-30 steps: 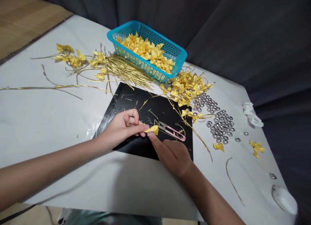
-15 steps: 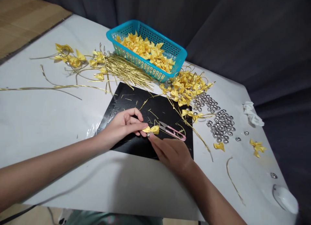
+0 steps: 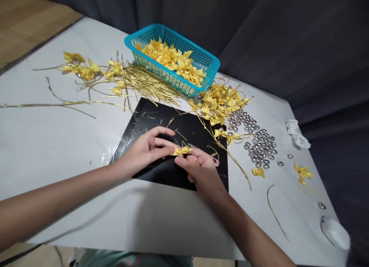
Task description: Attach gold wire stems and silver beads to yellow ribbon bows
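Over the black mat, a small yellow ribbon bow is pinched between both hands. My left hand grips its left end with thumb and fingers, the index finger stretched out above. My right hand has its thumb against the front of the bow and its index finger behind the right loop. A silvery bit shows at the bow's middle, partly covered by the right thumb. Pink thread snips lie on the mat, mostly hidden behind my right hand. Short gold cord clippings are scattered around.
A blue basket of yellow bows stands at the back, with cut gold cords before it. To the right lie piled corded bows, silver beads, crumpled tissue and a white rounded object.
My right hand has shifted its hold: its index finger now reaches behind the bow and its thumb lies in front. The hand now covers most of the snips. My left index finger has straightened.
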Demonstrator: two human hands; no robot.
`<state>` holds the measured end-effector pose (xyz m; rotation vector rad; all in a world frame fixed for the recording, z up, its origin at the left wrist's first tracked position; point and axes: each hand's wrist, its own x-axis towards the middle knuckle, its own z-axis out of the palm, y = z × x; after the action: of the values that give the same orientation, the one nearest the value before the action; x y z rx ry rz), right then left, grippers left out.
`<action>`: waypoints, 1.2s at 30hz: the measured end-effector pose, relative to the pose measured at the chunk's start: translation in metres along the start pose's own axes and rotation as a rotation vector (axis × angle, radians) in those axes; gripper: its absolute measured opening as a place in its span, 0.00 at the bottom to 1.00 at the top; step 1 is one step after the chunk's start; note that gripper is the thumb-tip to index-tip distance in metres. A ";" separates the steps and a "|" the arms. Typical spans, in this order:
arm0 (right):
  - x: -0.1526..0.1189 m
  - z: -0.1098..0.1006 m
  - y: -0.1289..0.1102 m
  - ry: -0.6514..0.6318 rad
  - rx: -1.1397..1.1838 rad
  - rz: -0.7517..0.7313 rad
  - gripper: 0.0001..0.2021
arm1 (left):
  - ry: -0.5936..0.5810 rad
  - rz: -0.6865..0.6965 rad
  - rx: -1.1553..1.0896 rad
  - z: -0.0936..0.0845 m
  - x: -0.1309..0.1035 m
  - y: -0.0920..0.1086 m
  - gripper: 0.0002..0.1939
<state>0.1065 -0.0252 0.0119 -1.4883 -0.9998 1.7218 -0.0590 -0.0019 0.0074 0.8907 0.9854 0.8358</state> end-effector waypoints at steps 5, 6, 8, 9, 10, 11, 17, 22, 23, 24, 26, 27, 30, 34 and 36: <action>-0.002 0.001 0.005 -0.016 0.028 -0.015 0.13 | -0.001 0.011 -0.040 0.001 0.000 -0.001 0.16; -0.002 0.002 0.005 -0.029 0.032 -0.014 0.14 | -0.006 0.017 -0.021 0.001 0.000 0.000 0.14; -0.002 0.002 0.005 -0.046 0.033 -0.016 0.16 | -0.025 0.018 0.045 0.002 -0.001 0.000 0.10; -0.002 0.002 0.005 -0.046 0.030 -0.020 0.17 | -0.034 0.010 0.082 0.003 -0.001 0.001 0.09; -0.002 0.002 0.004 -0.038 0.028 -0.024 0.18 | -0.042 0.000 0.113 0.003 -0.002 0.001 0.08; -0.002 0.002 0.004 -0.030 0.029 -0.025 0.19 | -0.043 -0.011 0.134 0.003 -0.002 0.002 0.08; -0.002 0.000 0.001 -0.068 0.075 0.003 0.14 | -0.061 -0.035 0.082 0.001 -0.001 0.005 0.06; -0.002 0.000 0.000 -0.055 0.067 -0.009 0.13 | -0.051 0.040 0.255 0.003 -0.003 0.003 0.05; -0.002 0.000 0.000 -0.044 0.061 -0.013 0.13 | -0.050 0.042 0.275 0.004 -0.003 0.003 0.06; -0.002 0.000 0.001 -0.036 0.056 -0.014 0.14 | -0.051 0.039 0.279 0.004 -0.003 0.003 0.07; -0.002 0.001 0.002 -0.031 0.058 -0.010 0.14 | -0.059 0.030 0.265 0.004 -0.003 0.002 0.08; -0.002 0.001 0.002 -0.034 0.060 -0.004 0.14 | -0.067 0.024 0.263 0.003 -0.003 0.002 0.09; -0.001 0.001 0.001 -0.039 0.051 0.015 0.13 | -0.090 -0.007 0.294 0.002 -0.003 0.002 0.08; -0.001 0.002 -0.004 -0.034 -0.025 0.021 0.12 | -0.057 -0.020 0.323 0.004 -0.004 0.002 0.08; 0.000 0.002 -0.007 0.000 -0.093 -0.004 0.12 | -0.051 -0.012 0.330 0.005 -0.004 0.003 0.08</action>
<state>0.1045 -0.0221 0.0187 -1.5435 -1.0957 1.6935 -0.0559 -0.0057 0.0130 1.1805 1.1010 0.6463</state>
